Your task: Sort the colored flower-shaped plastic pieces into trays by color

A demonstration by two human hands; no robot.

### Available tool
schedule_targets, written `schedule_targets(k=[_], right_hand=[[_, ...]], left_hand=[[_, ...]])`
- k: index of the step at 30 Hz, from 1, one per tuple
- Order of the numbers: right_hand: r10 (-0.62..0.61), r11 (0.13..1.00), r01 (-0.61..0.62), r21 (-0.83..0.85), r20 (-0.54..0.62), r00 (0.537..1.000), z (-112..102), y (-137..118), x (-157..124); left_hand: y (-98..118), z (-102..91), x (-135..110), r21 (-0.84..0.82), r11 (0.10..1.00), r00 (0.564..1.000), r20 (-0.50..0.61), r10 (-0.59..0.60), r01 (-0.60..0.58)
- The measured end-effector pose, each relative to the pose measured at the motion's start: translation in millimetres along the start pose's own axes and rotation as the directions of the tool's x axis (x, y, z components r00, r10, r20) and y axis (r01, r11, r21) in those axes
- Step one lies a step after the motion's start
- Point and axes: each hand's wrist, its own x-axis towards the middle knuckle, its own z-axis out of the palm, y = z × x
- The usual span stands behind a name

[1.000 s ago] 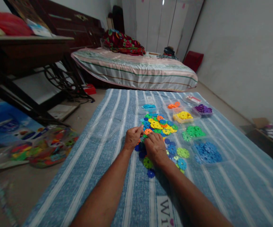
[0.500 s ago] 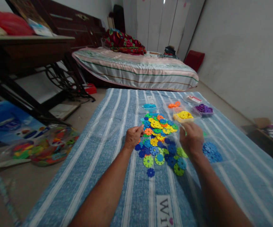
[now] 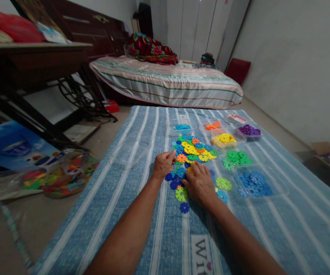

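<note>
A heap of flat plastic flower-shaped discs [image 3: 192, 151] in mixed colours lies on a blue striped cloth [image 3: 165, 229]. My left hand [image 3: 163, 165] rests at the heap's left edge, fingers curled, thumb and forefinger pinched near an orange disc [image 3: 181, 157]. My right hand [image 3: 200, 184] lies palm down on the near discs, fingers bent over them, beside a green disc [image 3: 181, 194] and a dark blue disc [image 3: 184, 207]. What either hand grips is hidden.
Clear trays hold sorted discs: blue [image 3: 254, 183], green [image 3: 235, 157], yellow [image 3: 225, 139], purple [image 3: 249, 131], orange [image 3: 212, 125], light blue [image 3: 182, 127]. A bed [image 3: 167, 82] stands behind, a dark table [image 3: 33, 61] at left, a bag of toys [image 3: 58, 177] on the floor.
My right hand went right to the green tray, then came back onto the near discs of the heap. My left hand has stayed at the heap's left edge.
</note>
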Motion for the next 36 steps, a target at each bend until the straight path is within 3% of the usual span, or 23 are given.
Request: schedule_targets(k=[5,11,20,23,29,36], right_hand=[[0.035,0.999,-0.036,-0.017,-0.042,0.999,-3,2,-3],[-0.057,0.998,0.057,-0.009,0.02,0.998,-5,-7,8],[0.117,0.992,-0.118,-0.048,-0.01,0.993,-4,-4,2],[0.077,0.996,-0.077,-0.046,0.011,0.997,-6,-8,10],[0.006,1.0,-0.004,-0.011,0.191,0.982,-8,-13,28],[-0.024,1.0,0.026,-0.013,0.146,0.989,1,-13,31]], left_hand=[[-3,0.8,1,0.003,1.0,1.0,0.0,-0.001,0.001],[-1,0.4,0,-0.015,1.0,1.0,0.008,0.003,-0.003],[-4,1.4,2,0.013,1.0,1.0,0.008,-0.012,0.012],[-5,1.4,2,0.013,1.0,1.0,0.007,-0.007,0.007],[-2,0.5,1,0.028,1.0,1.0,0.01,0.008,-0.008],[-4,1.2,2,0.02,1.0,1.0,0.014,0.007,-0.007]])
